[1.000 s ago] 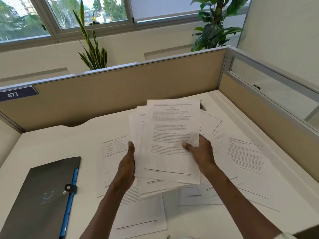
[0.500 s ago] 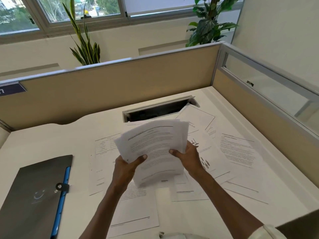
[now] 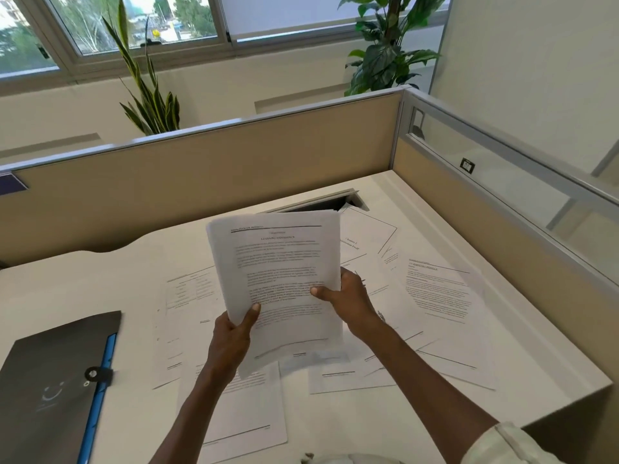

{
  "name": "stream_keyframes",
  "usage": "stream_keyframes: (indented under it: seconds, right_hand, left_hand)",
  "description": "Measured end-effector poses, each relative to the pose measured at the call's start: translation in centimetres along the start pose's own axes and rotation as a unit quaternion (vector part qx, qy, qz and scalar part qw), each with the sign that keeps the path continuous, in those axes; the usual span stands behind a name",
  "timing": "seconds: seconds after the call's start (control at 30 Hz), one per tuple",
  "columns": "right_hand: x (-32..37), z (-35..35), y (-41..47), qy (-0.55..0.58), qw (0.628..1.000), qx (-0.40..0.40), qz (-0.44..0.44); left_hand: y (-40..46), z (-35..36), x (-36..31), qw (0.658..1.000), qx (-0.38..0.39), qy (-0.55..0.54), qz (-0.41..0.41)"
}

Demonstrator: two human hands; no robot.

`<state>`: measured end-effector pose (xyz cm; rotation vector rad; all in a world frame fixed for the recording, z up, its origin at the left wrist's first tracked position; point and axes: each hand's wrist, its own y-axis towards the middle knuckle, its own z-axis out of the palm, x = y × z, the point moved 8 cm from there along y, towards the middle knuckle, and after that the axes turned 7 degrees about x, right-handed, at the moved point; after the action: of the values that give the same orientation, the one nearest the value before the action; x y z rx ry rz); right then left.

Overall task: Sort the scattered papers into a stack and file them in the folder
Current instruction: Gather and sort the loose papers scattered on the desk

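Note:
A stack of printed white papers (image 3: 278, 262) is held upright above the desk, its edges nearly aligned. My left hand (image 3: 231, 336) grips its lower left corner, thumb on the front. My right hand (image 3: 348, 299) grips its right edge, thumb across the text. Several loose sheets (image 3: 438, 289) lie scattered on the white desk (image 3: 83, 286) below and to the right of the stack. A dark grey folder (image 3: 50, 386) with a blue edge and a button clasp lies shut at the desk's left front.
Beige cubicle partitions (image 3: 207, 172) close off the back and right of the desk. A cable slot (image 3: 321, 204) is open at the back, partly behind the stack. Two potted plants stand beyond the partition under the windows.
The fanned, tilted sheets have been squared into a neater stack and raised upright. Both hands kept their hold and shifted slightly along the edges.

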<state>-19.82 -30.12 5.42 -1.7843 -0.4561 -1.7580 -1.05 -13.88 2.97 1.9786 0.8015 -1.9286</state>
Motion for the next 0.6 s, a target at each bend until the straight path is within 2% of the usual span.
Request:
stream_keyframes:
  seconds: [0.07,0.13,0.2,0.23,0.27,0.33,0.4,0.5,0.6]
  right_hand:
    - [-0.2,-0.4,0.5,-0.013,0.998,0.045,0.033]
    - [-1.4,-2.1,1.1,-0.019,0.995,0.049,0.084]
    - [-2.7,-5.3,1.4,-0.05,0.992,-0.007,0.112]
    - [-3.4,-7.3,1.6,-0.111,0.985,-0.048,0.12]
    - [-4.1,-9.4,1.6,-0.21,0.965,-0.082,0.135]
    - [-5.4,-12.8,1.5,-0.416,0.884,-0.114,0.18]
    - [-7.0,-14.9,1.0,-0.507,0.823,-0.12,0.228]
    - [-8.7,-16.1,0.6,-0.538,0.795,-0.111,0.26]
    - [-9.2,-16.4,1.0,-0.547,0.789,-0.107,0.259]
  left_hand:
    - [-0.2,0.4,0.6,1.0,-0.006,0.015,-0.01]
    - [-0.5,0.5,1.1,0.999,-0.023,0.024,-0.018]
    - [-1.0,0.3,1.6,0.999,-0.043,0.015,-0.025]
    - [-1.2,0.2,1.8,0.998,-0.05,0.01,-0.031]
    - [-1.5,0.1,2.1,0.998,-0.055,0.005,-0.039]
    - [-1.9,-0.1,2.5,0.997,-0.061,-0.001,-0.052]
    - [-2.2,-0.1,2.8,0.996,-0.07,-0.008,-0.064]
    - [-2.6,0.1,3.0,0.992,-0.095,-0.019,-0.075]
    - [-2.9,0.6,3.1,0.99,-0.112,-0.023,-0.085]
